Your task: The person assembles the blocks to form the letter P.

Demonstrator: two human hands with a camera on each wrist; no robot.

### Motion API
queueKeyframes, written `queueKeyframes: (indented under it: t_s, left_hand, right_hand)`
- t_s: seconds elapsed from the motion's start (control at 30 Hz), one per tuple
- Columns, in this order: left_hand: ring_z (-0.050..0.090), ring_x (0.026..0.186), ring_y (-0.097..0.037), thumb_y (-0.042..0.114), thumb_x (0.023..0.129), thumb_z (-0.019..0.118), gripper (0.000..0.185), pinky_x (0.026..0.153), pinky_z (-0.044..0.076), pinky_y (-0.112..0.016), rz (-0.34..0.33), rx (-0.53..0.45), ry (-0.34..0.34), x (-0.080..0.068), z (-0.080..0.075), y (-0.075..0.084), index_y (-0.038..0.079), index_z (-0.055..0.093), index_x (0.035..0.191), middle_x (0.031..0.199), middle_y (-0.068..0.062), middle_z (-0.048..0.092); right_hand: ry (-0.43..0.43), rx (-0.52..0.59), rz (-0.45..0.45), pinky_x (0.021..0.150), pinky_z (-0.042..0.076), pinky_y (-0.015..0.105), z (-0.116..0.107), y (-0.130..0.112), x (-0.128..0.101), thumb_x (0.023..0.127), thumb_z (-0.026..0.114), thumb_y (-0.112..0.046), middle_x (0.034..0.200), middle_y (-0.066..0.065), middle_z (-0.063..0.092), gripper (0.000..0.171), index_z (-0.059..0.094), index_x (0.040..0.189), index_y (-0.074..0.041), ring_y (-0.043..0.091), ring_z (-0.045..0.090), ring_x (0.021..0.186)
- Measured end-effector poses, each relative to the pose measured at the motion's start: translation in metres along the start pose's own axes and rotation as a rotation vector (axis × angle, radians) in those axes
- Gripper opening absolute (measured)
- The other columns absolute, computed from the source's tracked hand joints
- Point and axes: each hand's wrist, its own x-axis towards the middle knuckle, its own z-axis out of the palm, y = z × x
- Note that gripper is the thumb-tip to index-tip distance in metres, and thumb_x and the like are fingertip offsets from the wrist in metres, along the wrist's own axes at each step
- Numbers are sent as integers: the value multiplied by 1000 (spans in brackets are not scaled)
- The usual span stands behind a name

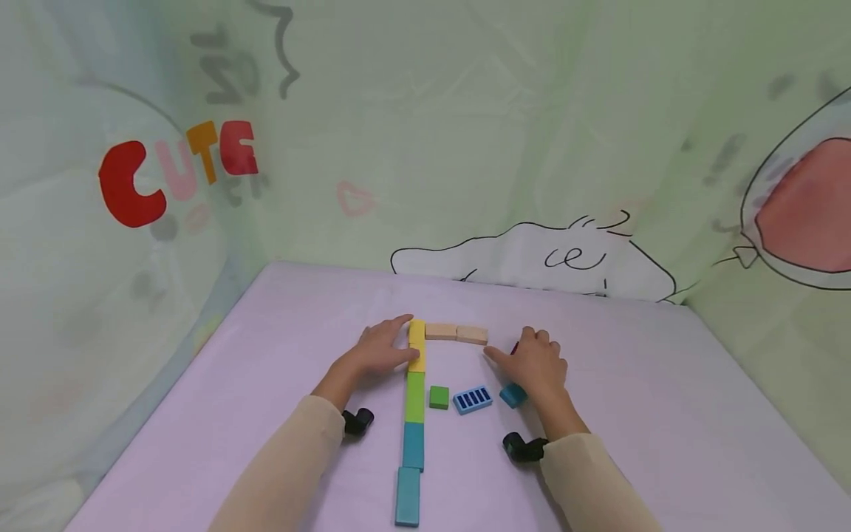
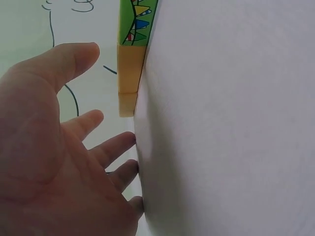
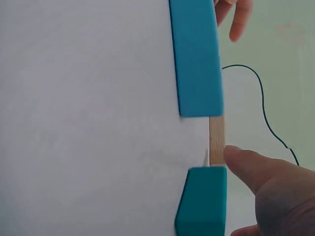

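Note:
My left hand (image 1: 382, 347) is beside a column of blocks, with its thumb and index finger stretched toward the yellow blocks (image 1: 417, 347) at the far end. In the left wrist view its fingers (image 2: 110, 150) are spread, with nothing between them. My right hand (image 1: 537, 363) hovers low on the right, thumb extended left toward the wooden blocks (image 1: 456, 333). A magenta piece (image 1: 515, 347) peeks out beside its fingers, mostly hidden by the hand. Just below that hand lies a teal block (image 1: 513, 395), also near the thumb in the right wrist view.
The column continues toward me with a green block (image 1: 415, 397) and two teal-blue blocks (image 1: 413, 445). To its right are a green cube (image 1: 439, 397) and a blue block with dark bars (image 1: 473, 400). A printed cloth wall (image 1: 465, 148) surrounds the lilac tabletop (image 1: 266, 310).

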Motion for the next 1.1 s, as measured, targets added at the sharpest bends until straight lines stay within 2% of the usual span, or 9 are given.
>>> queueKeyframes:
  t_s: [0.17, 0.4, 0.53, 0.63, 0.83, 0.97, 1.1]
  left_hand:
    - [29, 157, -34, 44, 98, 62, 75, 129, 11, -60, 22, -51, 12, -1, 1, -8, 19, 33, 163, 166, -11, 38]
    - [31, 154, -39, 39, 99, 63, 64, 124, 26, -62, -3, -218, 57, -17, -1, -15, 21, 43, 158, 162, -11, 44]
    - [33, 154, -37, 37, 99, 64, 64, 124, 27, -60, 26, -202, 56, -27, 5, -15, 20, 45, 157, 163, -10, 44]
    - [33, 154, -35, 37, 99, 65, 64, 124, 28, -60, 18, -175, 61, -33, 10, -13, 22, 45, 157, 163, -8, 44]
    - [28, 156, -38, 36, 98, 66, 61, 125, 25, -62, 1, -163, 72, -40, 13, -10, 22, 48, 155, 163, -9, 43]
    - [24, 158, -36, 36, 99, 66, 60, 126, 22, -61, -11, -166, 66, -41, 14, -9, 24, 48, 155, 164, -8, 42]
    - [24, 158, -36, 35, 98, 66, 59, 127, 20, -61, 4, -163, 72, -41, 13, -10, 22, 49, 154, 163, -8, 43]
  right_hand:
    - [-22, 10, 7, 94, 54, 66, -3, 10, -10, 89, 70, -56, 136, 38, 49, 92, 42, 145, 12, 53, 51, 120]
    - [-29, 24, -19, 85, 57, 61, -3, 14, -14, 91, 67, -48, 124, 35, 54, 81, 47, 138, 15, 48, 53, 109]
    - [-15, 28, -6, 81, 56, 58, -4, 17, -16, 91, 68, -45, 117, 33, 55, 73, 52, 131, 14, 46, 53, 105]
    - [-1, 38, -20, 82, 56, 59, -3, 19, -16, 91, 69, -43, 117, 33, 57, 71, 53, 130, 14, 46, 54, 105]
    - [-11, 97, -96, 89, 57, 58, -1, 19, -12, 91, 74, -42, 126, 31, 61, 73, 54, 138, 10, 44, 57, 110]
    - [-54, 132, -164, 100, 55, 58, -1, 19, -7, 91, 76, -41, 135, 30, 59, 74, 52, 142, 6, 44, 56, 121]
    - [-88, 150, -228, 107, 49, 61, -1, 21, 1, 91, 77, -41, 144, 30, 55, 74, 52, 144, 4, 47, 51, 133]
